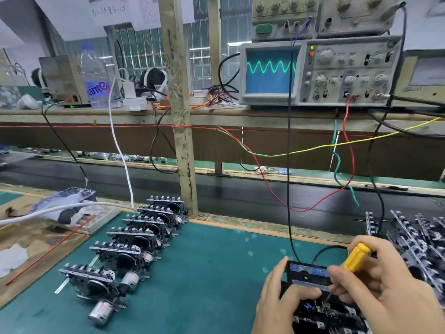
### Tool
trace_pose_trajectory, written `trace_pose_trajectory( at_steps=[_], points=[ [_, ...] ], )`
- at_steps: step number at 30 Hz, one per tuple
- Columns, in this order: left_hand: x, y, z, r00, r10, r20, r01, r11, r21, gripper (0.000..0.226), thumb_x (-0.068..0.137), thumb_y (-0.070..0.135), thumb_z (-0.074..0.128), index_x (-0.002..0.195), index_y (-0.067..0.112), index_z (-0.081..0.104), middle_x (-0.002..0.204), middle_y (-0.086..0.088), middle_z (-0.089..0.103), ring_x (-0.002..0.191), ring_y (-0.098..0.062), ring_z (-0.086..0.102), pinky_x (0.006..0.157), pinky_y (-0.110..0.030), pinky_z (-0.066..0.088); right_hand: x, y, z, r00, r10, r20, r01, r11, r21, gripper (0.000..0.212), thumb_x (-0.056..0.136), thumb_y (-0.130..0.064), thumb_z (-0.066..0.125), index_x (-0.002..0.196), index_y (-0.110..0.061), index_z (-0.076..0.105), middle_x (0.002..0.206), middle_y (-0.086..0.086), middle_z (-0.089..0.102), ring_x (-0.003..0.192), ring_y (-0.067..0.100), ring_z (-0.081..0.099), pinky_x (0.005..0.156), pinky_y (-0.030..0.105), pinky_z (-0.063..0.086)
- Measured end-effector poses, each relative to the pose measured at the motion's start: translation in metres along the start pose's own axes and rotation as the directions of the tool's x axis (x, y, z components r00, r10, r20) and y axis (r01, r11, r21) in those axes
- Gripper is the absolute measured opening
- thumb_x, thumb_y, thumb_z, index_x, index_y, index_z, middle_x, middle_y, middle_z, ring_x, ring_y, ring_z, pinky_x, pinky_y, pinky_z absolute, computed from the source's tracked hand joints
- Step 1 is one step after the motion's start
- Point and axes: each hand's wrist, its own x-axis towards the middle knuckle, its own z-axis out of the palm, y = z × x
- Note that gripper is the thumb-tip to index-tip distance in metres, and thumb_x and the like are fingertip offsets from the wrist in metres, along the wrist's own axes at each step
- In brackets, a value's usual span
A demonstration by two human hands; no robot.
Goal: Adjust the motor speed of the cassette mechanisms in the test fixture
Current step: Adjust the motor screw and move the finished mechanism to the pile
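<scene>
Low at right on the green bench mat [204, 261]: black cassette mechanism in the test fixture [320, 307], blue-labelled cassette [310, 273] loaded, its print too blurred to read. Steadied by the left hand [277, 302], fingers curled over the fixture's near edge. Pinched in the right hand [385, 285]: yellow-handled screwdriver [356, 257], tip down in the mechanism. At left, a row of finished black mechanisms with silver motors [134, 247]. Above, a beige oscilloscope [317, 73] showing a green sine wave. On the clear water bottle [95, 78], a purple label, lettering only partly legible.
</scene>
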Motion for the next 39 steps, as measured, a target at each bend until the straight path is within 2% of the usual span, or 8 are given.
trace_pose_trajectory(
  at_steps=[7,10,13,20,28,33,36,39],
  points=[
    [-0.003,-0.016,0.001,0.969,0.24,0.053,-0.246,0.944,0.22,0.035,0.084,0.054,0.063,0.116,0.062,0.05,0.155,0.044,-0.004,0.145,0.013,0.002,0.118,-0.035,0.021,0.001,0.001,-0.002,1.0,-0.001,0.007,0.001,0.998,-0.068,0.051,0.072,-0.037,0.073,0.106,-0.067,0.049,0.074,-0.016,0.075,0.055,0.007,0.071,0.067,0.018,0.055],
    [-0.003,-0.022,0.003,0.959,0.28,0.048,-0.285,0.94,0.188,0.051,0.071,0.058,0.077,0.115,0.061,0.051,0.157,0.04,0.002,0.145,0.012,0.012,0.115,-0.035,0.031,0.006,0.004,-0.005,0.997,-0.019,0.076,0.027,0.995,-0.094,0.032,0.077,-0.06,0.053,0.109,-0.064,0.049,0.087,-0.022,0.074,0.074,-0.001,0.072,0.075,0.028,0.054],
    [-0.001,-0.024,0.005,0.955,0.295,0.019,-0.295,0.943,0.155,0.057,0.064,0.057,0.082,0.113,0.061,0.053,0.157,0.039,0.007,0.145,0.01,0.02,0.114,-0.034,0.036,0.013,0.007,-0.008,0.992,-0.088,0.092,0.094,0.994,-0.053,0.015,0.091,-0.043,0.052,0.102,-0.053,0.053,0.095,-0.021,0.073,0.087,0.001,0.072,0.08,0.031,0.056],
    [-0.001,-0.027,0.007,0.953,0.301,-0.014,-0.298,0.947,0.124,0.067,0.058,0.043,0.088,0.114,0.058,0.055,0.157,0.039,0.011,0.143,0.001,0.033,0.108,-0.032,0.044,0.019,0.014,0.0,0.999,-0.049,-0.017,0.05,0.998,0.026,0.018,0.087,-0.025,0.075,0.085,-0.028,0.058,0.07,-0.003,0.065,0.066,0.017,0.068,0.072,0.051,0.058],
    [-0.001,-0.031,0.009,0.951,0.31,-0.011,-0.307,0.946,0.107,0.07,0.056,0.034,0.09,0.114,0.056,0.057,0.155,0.041,0.013,0.142,-0.001,0.036,0.105,-0.034,0.045,0.014,0.019,0.008,0.996,-0.019,-0.087,0.02,1.0,0.013,0.024,0.089,-0.034,0.073,0.075,-0.025,0.054,0.07,-0.001,0.064,0.068,0.017,0.064,0.07,0.034,0.05],
    [0.0,-0.032,0.006,0.947,0.322,-0.004,-0.32,0.942,0.103,0.071,0.053,0.042,0.093,0.114,0.057,0.058,0.155,0.041,0.016,0.137,0.006,0.038,0.102,-0.031,0.044,0.012,0.021,-0.001,0.973,0.23,0.007,-0.211,0.884,0.418,0.046,0.1,-0.05,0.05,0.078,-0.01,0.058,0.073,-0.004,0.061,0.072,0.013,0.057,0.078,0.027,0.047],
    [0.0,-0.029,0.006,0.937,0.349,0.004,-0.347,0.932,0.1,0.071,0.052,0.045,0.093,0.112,0.059,0.059,0.154,0.04,0.018,0.136,0.011,0.036,0.101,-0.03,0.041,0.004,0.037,-0.018,0.988,0.155,0.014,-0.154,0.987,-0.056,0.033,0.104,-0.046,0.043,0.087,-0.022,0.059,0.08,-0.019,0.061,0.083,-0.001,0.052,0.085,0.019,0.036],
    [0.001,-0.03,0.006,0.936,0.351,0.001,-0.349,0.929,0.12,0.074,0.048,0.052,0.088,0.114,0.061,0.057,0.153,0.041,0.018,0.136,0.012,0.034,0.101,-0.031,0.04,-0.013,0.055,-0.017,0.982,0.163,0.1,-0.097,0.876,-0.473,0.029,0.105,-0.046,0.033,0.101,-0.029,0.056,0.1,-0.02,0.055,0.11,-0.006,0.039,0.106,0.032,0.016]
  ],
)
